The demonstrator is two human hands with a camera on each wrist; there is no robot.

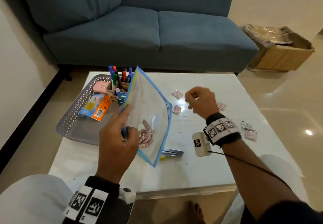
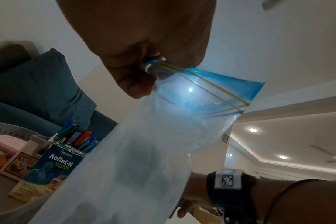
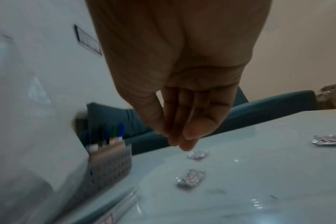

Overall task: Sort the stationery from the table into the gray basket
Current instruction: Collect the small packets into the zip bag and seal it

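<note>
L hand [image 1: 117, 141] pinches the blue zip edge of a clear zip bag [image 1: 150, 111], thumb + curled fingers clamped on the rim, wrist view shows same pinch at the bag mouth [image 2: 197, 89]. Bag held up off the table, tilted, mouth toward 11 o'clock, bottom corner toward 5 o'clock. Small pile of pink/white sachets [image 1: 146, 137] sits in the bag's low part

R hand [image 1: 201, 101] hovers over the white table [image 1: 201, 167] at approx 2 o'clock of the bag, apart from it. Fingers point down, bunched tog w/ thumb against them [image 3: 184, 133]; holding something? can't tell, blurry

Gray basket [image 1: 73, 118] at 9-10 o'clock of the bag, on the table's left part. Inside it: pen holder [image 1: 111, 88] w/ markers + pens upright [image 1: 120, 76], pink case [image 1: 100, 86] at the far end, blue/orange packet [image 1: 95, 107] lying flat, Koflet-H box [image 2: 54, 163] just beside the holder

Loose sachets on table: two near the R hand at 9 o'clock [image 1: 177, 94] and 8 o'clock [image 1: 176, 109], one at 4 o'clock of the hand [image 1: 221, 105], a few more well apart at 3 o'clock near the table's right edge [image 1: 249, 130]. Metal clip-like item [image 1: 172, 153] lies just beside the bag's bottom corner at 5 o'clock, partly behind the bag, what it is unclear

Bg: blue sofa [image 1: 139, 31] at 12, cardboard box [image 1: 279, 52] at 2 on the floor
</note>
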